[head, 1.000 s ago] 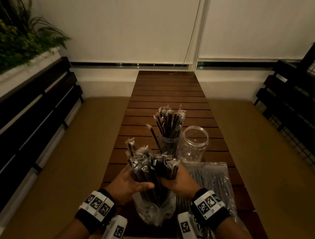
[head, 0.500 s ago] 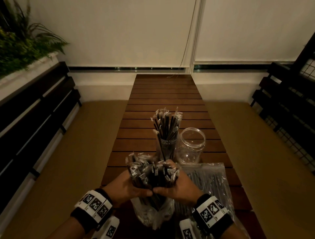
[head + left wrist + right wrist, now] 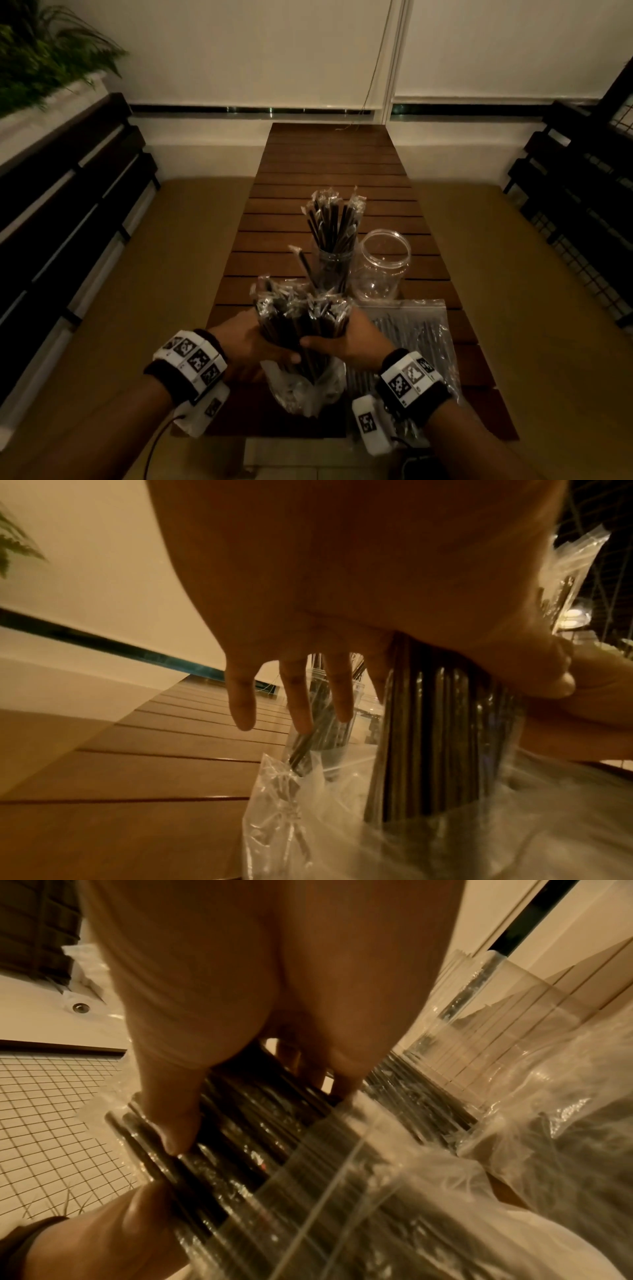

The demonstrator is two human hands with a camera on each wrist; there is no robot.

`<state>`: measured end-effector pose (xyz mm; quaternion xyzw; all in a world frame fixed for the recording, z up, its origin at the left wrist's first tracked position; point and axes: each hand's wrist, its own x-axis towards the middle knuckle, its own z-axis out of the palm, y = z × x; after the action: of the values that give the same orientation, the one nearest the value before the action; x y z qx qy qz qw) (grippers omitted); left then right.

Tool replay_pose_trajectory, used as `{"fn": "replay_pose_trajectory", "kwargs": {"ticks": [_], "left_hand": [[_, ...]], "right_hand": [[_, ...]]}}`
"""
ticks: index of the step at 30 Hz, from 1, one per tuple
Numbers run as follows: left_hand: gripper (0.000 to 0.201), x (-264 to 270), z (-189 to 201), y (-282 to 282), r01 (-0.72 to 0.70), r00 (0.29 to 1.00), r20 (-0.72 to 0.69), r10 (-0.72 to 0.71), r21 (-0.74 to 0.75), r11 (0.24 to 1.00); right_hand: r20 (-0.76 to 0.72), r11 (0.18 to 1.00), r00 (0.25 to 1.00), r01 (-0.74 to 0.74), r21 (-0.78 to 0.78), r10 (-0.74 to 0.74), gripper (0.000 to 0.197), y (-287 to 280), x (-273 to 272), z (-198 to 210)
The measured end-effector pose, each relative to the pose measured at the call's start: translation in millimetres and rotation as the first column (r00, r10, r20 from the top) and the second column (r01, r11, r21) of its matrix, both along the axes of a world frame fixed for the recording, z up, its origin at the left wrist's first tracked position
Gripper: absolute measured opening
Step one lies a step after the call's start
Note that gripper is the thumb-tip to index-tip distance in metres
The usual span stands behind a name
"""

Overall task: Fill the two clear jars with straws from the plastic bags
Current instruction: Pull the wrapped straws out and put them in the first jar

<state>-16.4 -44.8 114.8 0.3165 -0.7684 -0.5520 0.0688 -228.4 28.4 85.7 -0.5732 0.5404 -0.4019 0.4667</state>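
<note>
1. Hands: left hand point(image 3: 245, 346) and right hand point(image 3: 346, 337) are clasping the wrapped black straw bundle point(image 3: 303, 322), half inside the crumpled clear plastic bag point(image 3: 308, 394), above the slatted wooden desk point(image 3: 339, 164).
2. Next, judged: bundle is needing lifting into the empty clear jar point(image 3: 383, 267).

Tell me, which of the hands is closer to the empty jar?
Right. The right hand grips the straw bundle just before the empty jar; the left hand sits across the bundle, farther away.

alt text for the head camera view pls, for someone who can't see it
Both hands, left hand and right hand, grip a bundle of wrapped black straws standing in an open plastic bag on a slatted wooden table. Beyond stand a straw-filled jar and an empty jar.
</note>
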Motion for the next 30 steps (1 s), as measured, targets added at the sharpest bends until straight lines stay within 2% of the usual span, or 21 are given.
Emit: {"fn": "replay_pose_trajectory", "kwargs": {"ticks": [2, 4, 6, 10, 14, 17, 19, 21, 24, 30], "left_hand": [[0.060, 4, 1, -2, 0.032, 0.998, 0.062, -0.032, 0.003, 0.999], [0.054, 2, 4, -1, 0.067, 0.995, 0.079, -0.066, -0.009, 0.998], [0.055, -4, 7, 2, 0.047, 0.998, 0.036, -0.046, -0.045, 0.998], [0.052, -7, -2, 2, -0.098, 0.990, -0.117, 0.083, -0.124, 0.988], [0.043, -11, -13, 8, -0.143, 0.963, -0.242, 0.122, -0.073, 0.987], [0.043, -16, -21, 13, -0.189, 0.939, -0.298, 0.173, -0.025, 0.982], [0.039, -17, -24, 15, -0.202, 0.935, -0.299, 0.190, -0.011, 0.979], [0.035, -18, -26, 16, -0.208, 0.935, -0.295, 0.195, -0.015, 0.978], [0.037, -18, -29, 17, -0.249, 0.922, -0.315, 0.227, -0.029, 0.968], [0.041, -14, -35, 20, -0.288, 0.909, -0.321, 0.267, -0.019, 0.958]], "right_hand": [[0.008, 1.000, 1.000, 0.000, -0.004, 0.000, 0.057, 1, -1, -1], [-0.003, 1.000, 1.000, -0.010, -0.006, 0.010, 0.057, 2, -1, -1], [-0.067, 0.999, 0.997, -0.035, -0.022, 0.033, 0.059, 3, -1, 0], [-0.150, 0.994, 0.984, -0.101, -0.028, 0.096, 0.064, 4, 0, 0], [-0.128, 1.000, 0.991, -0.024, 0.014, 0.025, 0.059, 6, -1, -5], [-0.010, 0.993, 0.993, 0.116, -0.029, -0.116, 0.045, 11, -2, -7], [0.016, 0.985, 0.986, 0.166, -0.055, -0.165, 0.037, 13, -3, -6], [0.000, 0.983, 0.985, 0.172, -0.064, -0.173, 0.031, 16, -2, -5], [-0.025, 0.982, 0.985, 0.168, -0.088, -0.171, 0.034, 18, 1, -2], [0.037, 0.990, 0.992, 0.122, -0.074, -0.120, 0.036, 17, 5, 3]]}}
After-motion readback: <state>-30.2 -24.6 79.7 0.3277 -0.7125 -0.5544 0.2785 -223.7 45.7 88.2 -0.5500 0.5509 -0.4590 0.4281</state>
